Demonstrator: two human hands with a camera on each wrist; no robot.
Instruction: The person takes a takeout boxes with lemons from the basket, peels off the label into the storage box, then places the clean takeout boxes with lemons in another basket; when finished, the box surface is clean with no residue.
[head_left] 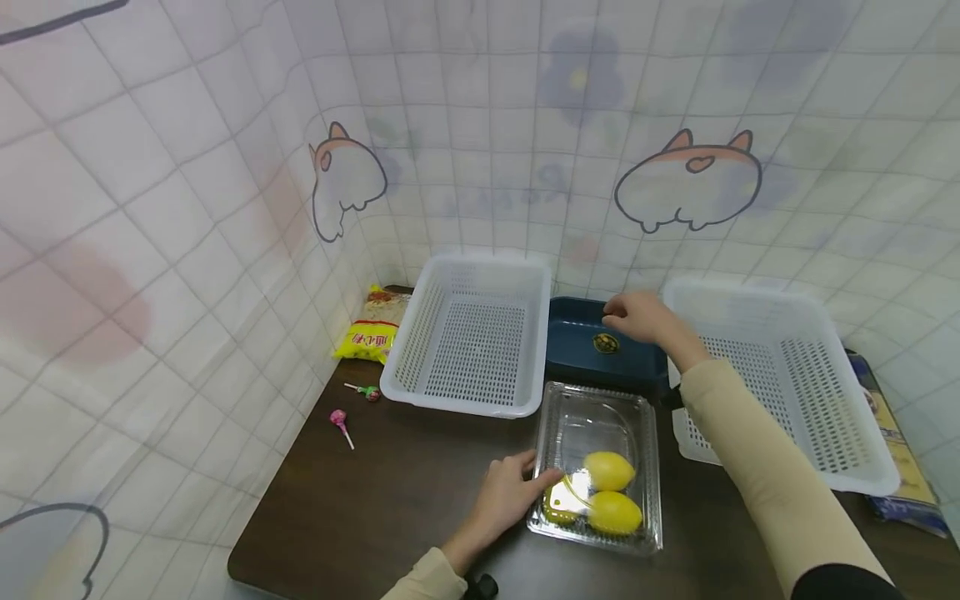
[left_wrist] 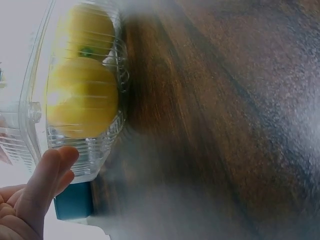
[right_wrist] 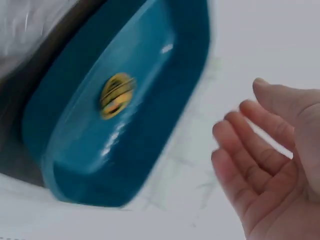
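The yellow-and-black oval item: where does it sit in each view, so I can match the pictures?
Head: right of centre, the oval item lies in the teal tray, just below and left of the right hand.
Left wrist: not visible.
Right wrist: left of centre, in the tray, with the hand at the right edge.
Shared landmark: the tray; only one end of it shows, lower left, in the left wrist view.

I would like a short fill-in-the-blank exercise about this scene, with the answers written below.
1. The left hand touches the clear container, whose fruits are coloured ____.
2. Near the right hand, the teal tray stands ____ two white baskets.
3. Exactly ____ lollipops lie on the table.

Missing words: yellow; between; two
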